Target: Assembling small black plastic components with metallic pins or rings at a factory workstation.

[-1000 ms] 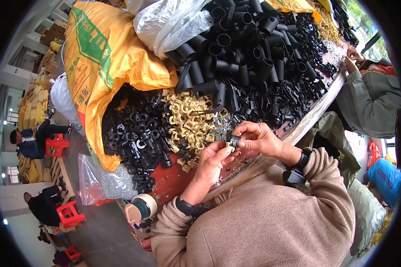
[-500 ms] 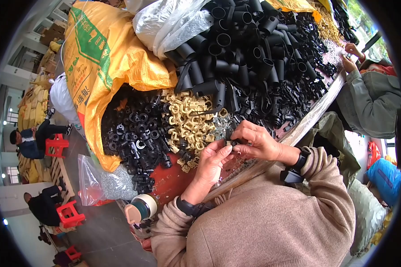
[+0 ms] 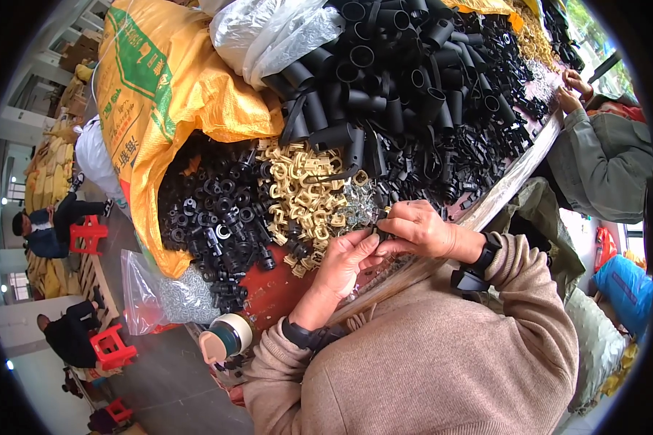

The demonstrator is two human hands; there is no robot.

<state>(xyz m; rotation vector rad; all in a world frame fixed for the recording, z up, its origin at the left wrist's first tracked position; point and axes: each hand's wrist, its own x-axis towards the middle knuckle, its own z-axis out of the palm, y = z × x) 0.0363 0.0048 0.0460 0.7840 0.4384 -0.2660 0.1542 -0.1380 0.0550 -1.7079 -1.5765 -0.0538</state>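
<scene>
Both my hands meet over the near edge of the red table (image 3: 267,293). My left hand (image 3: 346,262) pinches a small black plastic part (image 3: 382,230) between thumb and fingers. From the other side, my right hand (image 3: 417,228) closes on the same part, its fingers covering most of it. Just beyond my fingertips lie small clear pieces (image 3: 358,199), which look like springs or clips. Beside them is a heap of cream-coloured plastic clips (image 3: 305,190). Black ring-shaped parts (image 3: 225,206) are piled further left.
Black tubes (image 3: 370,101) fill the far side. A yellow woven sack (image 3: 189,94) opens at the left, near a bag of small metal pieces (image 3: 189,296) and a lidded cup (image 3: 228,337). A wooden bar (image 3: 508,185) edges the table. A co-worker's hands (image 3: 575,90) work at far right.
My right-hand fingers have shifted slightly over the black part, covering more of it, and the two hands have closed together. The whole view has drifted a little.
</scene>
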